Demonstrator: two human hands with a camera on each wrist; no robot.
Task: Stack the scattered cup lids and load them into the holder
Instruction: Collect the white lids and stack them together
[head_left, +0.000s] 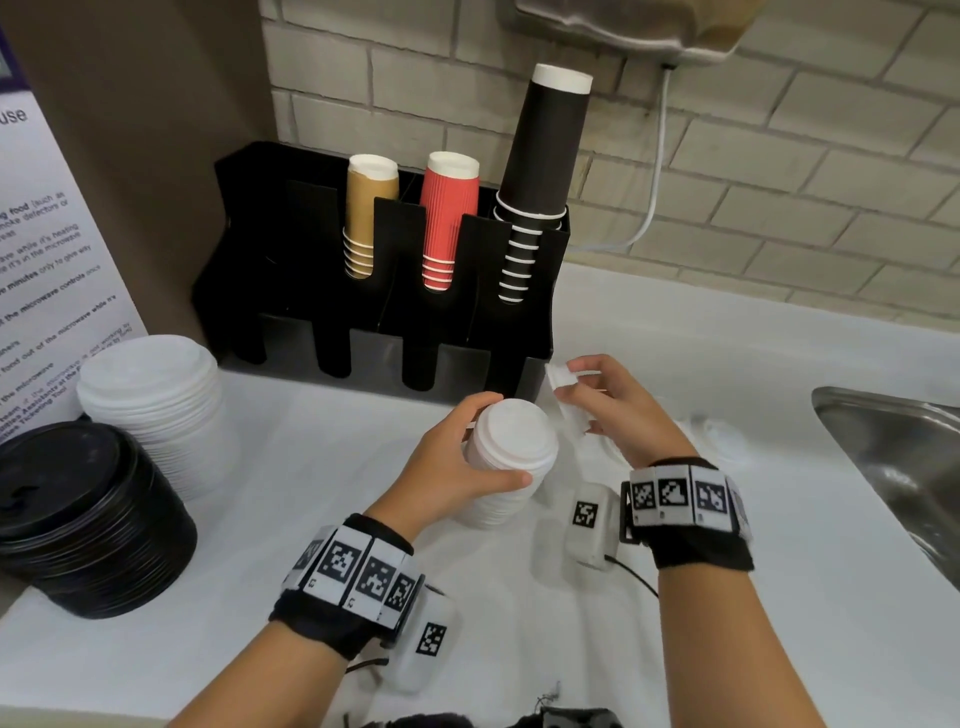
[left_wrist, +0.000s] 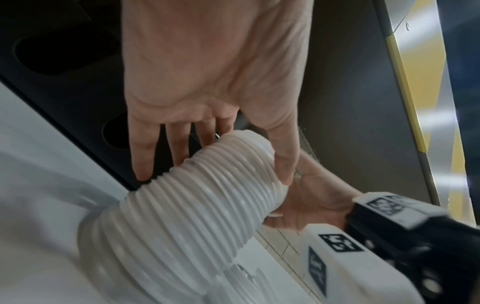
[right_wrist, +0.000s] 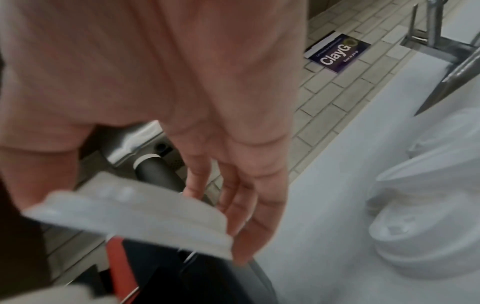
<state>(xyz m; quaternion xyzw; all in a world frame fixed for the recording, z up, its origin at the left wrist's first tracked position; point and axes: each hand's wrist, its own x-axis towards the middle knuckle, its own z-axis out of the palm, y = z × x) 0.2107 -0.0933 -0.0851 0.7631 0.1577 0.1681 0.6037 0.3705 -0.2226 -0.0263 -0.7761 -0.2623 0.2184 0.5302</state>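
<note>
My left hand (head_left: 493, 441) grips a tall stack of small white lids (head_left: 524, 431) that stands on the white counter; in the left wrist view the thumb and fingers (left_wrist: 142, 160) wrap its upper part (left_wrist: 197, 197). Just to the right, my right hand (head_left: 579, 397) holds a few white lids (head_left: 563, 395) tilted on edge, close to the stack's top; they show blurred in the right wrist view (right_wrist: 124, 214) under its fingers (right_wrist: 241, 205). The black holder (head_left: 384, 322) stands behind, against the wall. Its front slots look dark.
Brown, red and black paper cups (head_left: 449, 218) fill the holder's rear slots. A wide stack of large white lids (head_left: 150, 395) and one of black lids (head_left: 88, 519) stand at the left. Loose white lids (right_wrist: 428, 226) lie right of my hand. A steel sink (head_left: 893, 452) is at the right edge.
</note>
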